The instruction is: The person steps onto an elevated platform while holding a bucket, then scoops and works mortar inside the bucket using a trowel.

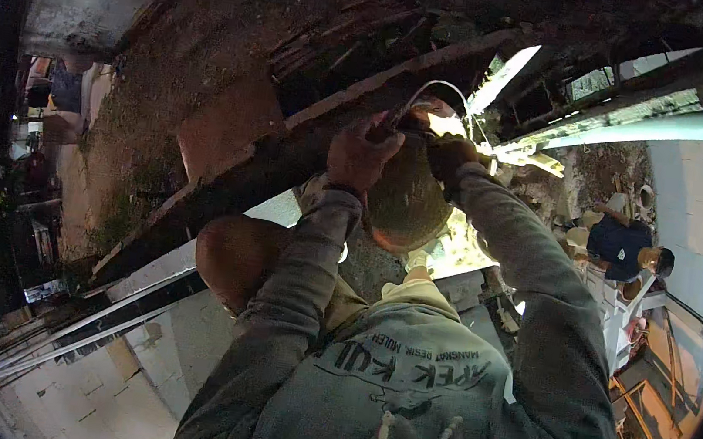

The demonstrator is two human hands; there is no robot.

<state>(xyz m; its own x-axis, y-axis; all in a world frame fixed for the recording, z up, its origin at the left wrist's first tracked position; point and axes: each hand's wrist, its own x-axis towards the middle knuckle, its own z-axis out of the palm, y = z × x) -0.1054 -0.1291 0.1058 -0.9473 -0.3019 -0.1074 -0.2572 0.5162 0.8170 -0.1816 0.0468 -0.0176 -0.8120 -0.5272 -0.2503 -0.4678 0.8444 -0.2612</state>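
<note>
Both my arms reach forward in long grey sleeves, and my hands come close together above my bent knee (408,196). My left hand (361,157) is closed, its thumb toward the right, around something dark that I cannot make out. In deep shade beside it, my right hand (451,155) looks curled around something, also hidden. A thin pale cable (447,85) arches up from near my left hand and comes down by my right. Behind my right hand, pale, brightly lit strips (505,79) stick up at a slant.
A long dark beam (358,97) runs diagonally past my hands. At the right, another person in a dark shirt (618,245) is near a white ladder-like frame (630,320). A pale block wall (702,206) stands behind them. Lower left lies a block surface (99,382).
</note>
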